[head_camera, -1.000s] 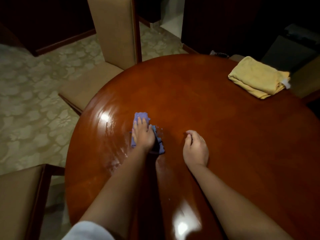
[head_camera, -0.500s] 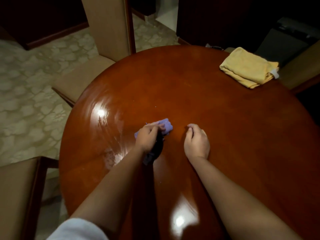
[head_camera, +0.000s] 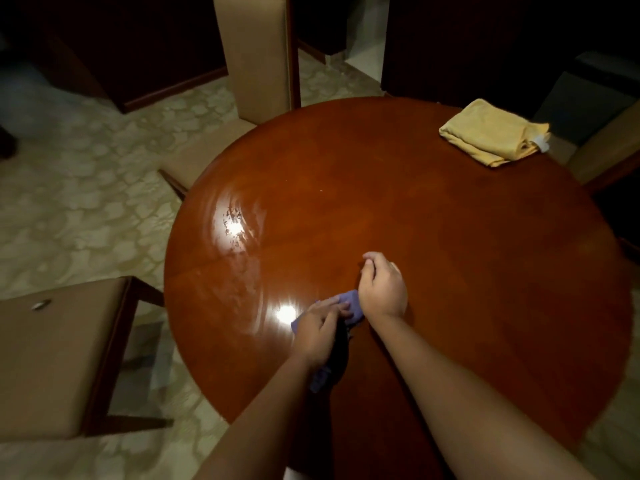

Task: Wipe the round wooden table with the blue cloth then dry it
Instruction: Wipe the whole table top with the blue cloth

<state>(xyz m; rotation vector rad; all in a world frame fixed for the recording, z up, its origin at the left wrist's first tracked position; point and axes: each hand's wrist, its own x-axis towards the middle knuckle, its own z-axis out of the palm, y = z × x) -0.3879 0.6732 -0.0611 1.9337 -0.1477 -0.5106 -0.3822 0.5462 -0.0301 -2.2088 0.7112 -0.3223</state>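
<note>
The left hand [head_camera: 317, 332] grips the blue cloth [head_camera: 348, 306], bunched on the round wooden table [head_camera: 450, 271] near its front edge. The right hand [head_camera: 382, 289] rests just beside it with fingers curled, touching the cloth; whether it pinches any fabric cannot be told. Wet streaks gleam across the table's left portion, so that side looks wiped, while the right side looks dull and probably untouched. Drying appears not yet begun: the folded yellow towel [head_camera: 491, 135] lies at the far right edge, well apart. The count: one table, one blue cloth, one yellow towel, two hands, three chairs showing.
</note>
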